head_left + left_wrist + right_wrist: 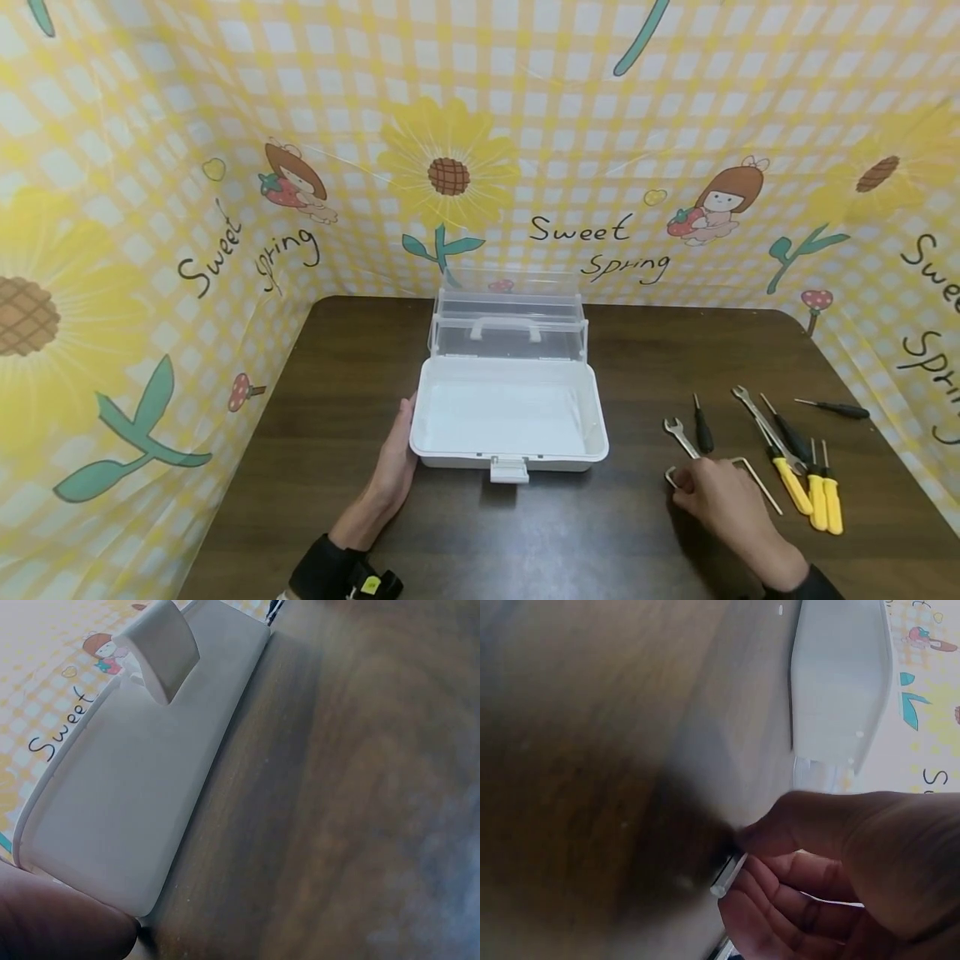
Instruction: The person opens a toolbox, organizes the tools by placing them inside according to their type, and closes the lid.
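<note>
A white toolbox (510, 462) stands on the table with its clear lid (510, 337) raised at the back and its front latch (509, 470) sticking out. My left hand (393, 458) rests along the box's left side, and a digit (67, 915) shows at the front corner in the left wrist view. To the right of the box, my right hand (720, 496) pinches a thin metal hex key (730, 876) between thumb and fingers. Its bent end pokes out left of the hand. Another hex key (763, 490) lies just right of that hand, and an open-end wrench (678, 435) lies beyond the fingers.
At the right lie three small black screwdrivers (703, 432), three yellow-handled screwdrivers (817, 500) and a longer wrench (753, 412). A yellow checked cloth (337, 108) hangs behind the table and at its sides. The brown table's (337, 367) back edge runs close behind the lid.
</note>
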Demonstrator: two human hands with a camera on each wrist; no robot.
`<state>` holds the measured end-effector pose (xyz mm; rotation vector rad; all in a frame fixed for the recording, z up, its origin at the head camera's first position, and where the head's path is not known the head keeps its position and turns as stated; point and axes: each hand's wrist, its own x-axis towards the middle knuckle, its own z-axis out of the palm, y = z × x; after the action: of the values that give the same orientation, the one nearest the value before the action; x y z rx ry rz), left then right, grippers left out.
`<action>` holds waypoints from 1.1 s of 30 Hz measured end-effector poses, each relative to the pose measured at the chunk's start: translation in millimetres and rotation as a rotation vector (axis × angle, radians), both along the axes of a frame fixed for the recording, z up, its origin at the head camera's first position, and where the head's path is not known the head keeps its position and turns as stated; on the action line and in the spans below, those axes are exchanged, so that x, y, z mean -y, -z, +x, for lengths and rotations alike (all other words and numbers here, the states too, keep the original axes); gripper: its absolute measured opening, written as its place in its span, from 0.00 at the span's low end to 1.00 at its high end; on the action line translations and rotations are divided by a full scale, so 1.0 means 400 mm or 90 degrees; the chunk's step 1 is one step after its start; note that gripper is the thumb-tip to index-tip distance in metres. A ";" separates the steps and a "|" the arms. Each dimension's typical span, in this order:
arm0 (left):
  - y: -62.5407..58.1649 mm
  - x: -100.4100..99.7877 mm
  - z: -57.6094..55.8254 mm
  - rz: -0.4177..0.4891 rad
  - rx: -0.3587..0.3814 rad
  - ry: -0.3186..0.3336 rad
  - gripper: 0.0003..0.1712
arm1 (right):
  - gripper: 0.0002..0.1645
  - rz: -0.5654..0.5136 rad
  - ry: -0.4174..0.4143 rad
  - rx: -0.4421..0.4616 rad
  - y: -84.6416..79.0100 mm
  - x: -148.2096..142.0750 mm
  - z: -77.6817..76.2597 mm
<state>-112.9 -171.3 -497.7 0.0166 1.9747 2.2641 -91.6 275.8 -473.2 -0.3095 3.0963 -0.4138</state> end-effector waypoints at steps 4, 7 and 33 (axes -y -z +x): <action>-0.001 0.000 -0.001 0.006 0.003 0.004 0.47 | 0.10 -0.019 -0.022 0.012 -0.006 0.009 -0.017; 0.000 -0.002 -0.003 0.008 0.005 0.008 0.46 | 0.11 -0.049 -0.050 -0.015 -0.025 0.020 -0.031; 0.007 0.000 -0.008 0.012 0.036 -0.021 0.41 | 0.04 -0.087 -0.285 -0.134 -0.357 0.159 -0.337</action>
<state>-116.0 -171.1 -500.4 -0.0767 1.9398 2.2771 -226.5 212.1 -330.4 -1.0833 3.0573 -0.6070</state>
